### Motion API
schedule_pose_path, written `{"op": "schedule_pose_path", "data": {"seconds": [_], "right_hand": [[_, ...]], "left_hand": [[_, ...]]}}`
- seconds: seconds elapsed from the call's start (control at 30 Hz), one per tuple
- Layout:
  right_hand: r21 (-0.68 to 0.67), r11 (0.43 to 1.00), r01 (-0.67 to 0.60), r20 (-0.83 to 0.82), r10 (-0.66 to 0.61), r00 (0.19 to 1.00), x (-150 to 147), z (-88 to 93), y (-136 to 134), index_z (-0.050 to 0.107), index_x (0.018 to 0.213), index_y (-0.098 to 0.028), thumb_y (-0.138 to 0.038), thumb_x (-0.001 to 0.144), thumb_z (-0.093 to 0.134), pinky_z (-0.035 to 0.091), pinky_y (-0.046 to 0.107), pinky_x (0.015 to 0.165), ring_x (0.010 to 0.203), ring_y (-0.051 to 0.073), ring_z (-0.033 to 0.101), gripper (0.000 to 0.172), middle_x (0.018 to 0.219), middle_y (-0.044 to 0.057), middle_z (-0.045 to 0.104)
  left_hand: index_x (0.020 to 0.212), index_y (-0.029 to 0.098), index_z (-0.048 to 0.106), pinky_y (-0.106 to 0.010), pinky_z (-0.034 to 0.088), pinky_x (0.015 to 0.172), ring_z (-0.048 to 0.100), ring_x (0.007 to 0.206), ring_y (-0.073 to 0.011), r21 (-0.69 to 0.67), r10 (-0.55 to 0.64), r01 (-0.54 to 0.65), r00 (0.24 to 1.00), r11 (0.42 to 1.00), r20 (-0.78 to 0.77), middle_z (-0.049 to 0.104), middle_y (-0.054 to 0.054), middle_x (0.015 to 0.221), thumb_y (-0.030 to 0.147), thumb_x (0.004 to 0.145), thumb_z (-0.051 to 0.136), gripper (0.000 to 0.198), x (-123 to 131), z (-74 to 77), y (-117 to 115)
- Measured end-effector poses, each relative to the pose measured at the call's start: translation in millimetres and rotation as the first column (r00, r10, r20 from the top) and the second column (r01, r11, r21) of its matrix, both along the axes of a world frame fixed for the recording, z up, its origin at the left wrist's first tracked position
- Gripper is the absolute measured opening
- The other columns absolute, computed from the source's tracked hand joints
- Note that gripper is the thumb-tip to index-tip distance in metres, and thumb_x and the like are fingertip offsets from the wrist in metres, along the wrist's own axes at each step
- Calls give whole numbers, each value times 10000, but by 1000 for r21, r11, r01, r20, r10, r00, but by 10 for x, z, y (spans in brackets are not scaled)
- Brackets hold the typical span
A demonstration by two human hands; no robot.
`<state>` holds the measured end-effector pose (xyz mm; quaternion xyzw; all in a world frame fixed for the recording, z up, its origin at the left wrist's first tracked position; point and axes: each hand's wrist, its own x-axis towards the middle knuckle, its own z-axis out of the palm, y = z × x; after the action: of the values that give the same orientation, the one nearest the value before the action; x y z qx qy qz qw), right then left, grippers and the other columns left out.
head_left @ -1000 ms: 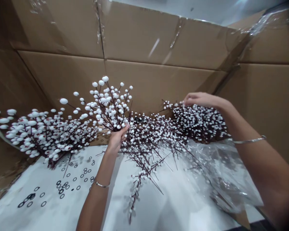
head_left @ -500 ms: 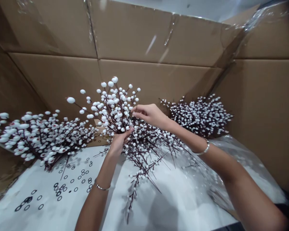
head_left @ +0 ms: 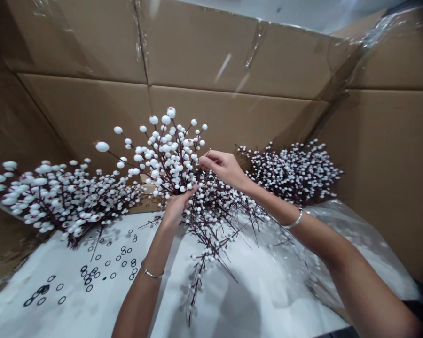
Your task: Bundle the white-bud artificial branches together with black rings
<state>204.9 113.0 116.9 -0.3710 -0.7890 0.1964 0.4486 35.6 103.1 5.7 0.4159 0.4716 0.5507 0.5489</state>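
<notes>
My left hand [head_left: 176, 203] is closed around the stems of a bunch of white-berry branches [head_left: 164, 150], held upright above the white table [head_left: 268, 300]. My right hand [head_left: 221, 166] pinches a thin twig at the right side of that bunch, fingers pressed together. Beneath both hands lies a heap of loose berry branches [head_left: 215, 220], one trailing toward the table's front edge.
A finished pile of berry bunches [head_left: 52, 197] lies at the left, another [head_left: 292, 171] at the right on a clear plastic bag [head_left: 341, 244]. Several small black rings [head_left: 105, 270] are scattered on the table. Cardboard walls [head_left: 232, 61] enclose the back and sides.
My right hand left the right-hand pile, came across to the held bunch and now pinches a twig in it. My left hand lifted the bunch slightly.
</notes>
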Motion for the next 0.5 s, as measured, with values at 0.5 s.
{"op": "schedule_pose_path", "data": {"seconds": [0.5], "right_hand": [[-198,974,-107,-405,18,914,-135,-582,-88,569,1234,-266,-415,840,683,464,388,1025,1146,200,600,436,1262,73,614]], "left_hand": [[798,108,717,-215,115,414,166,434,-25,-1,34,-35,971,999,236,296,106,468,413,496,912,471,35,130,-47]]}}
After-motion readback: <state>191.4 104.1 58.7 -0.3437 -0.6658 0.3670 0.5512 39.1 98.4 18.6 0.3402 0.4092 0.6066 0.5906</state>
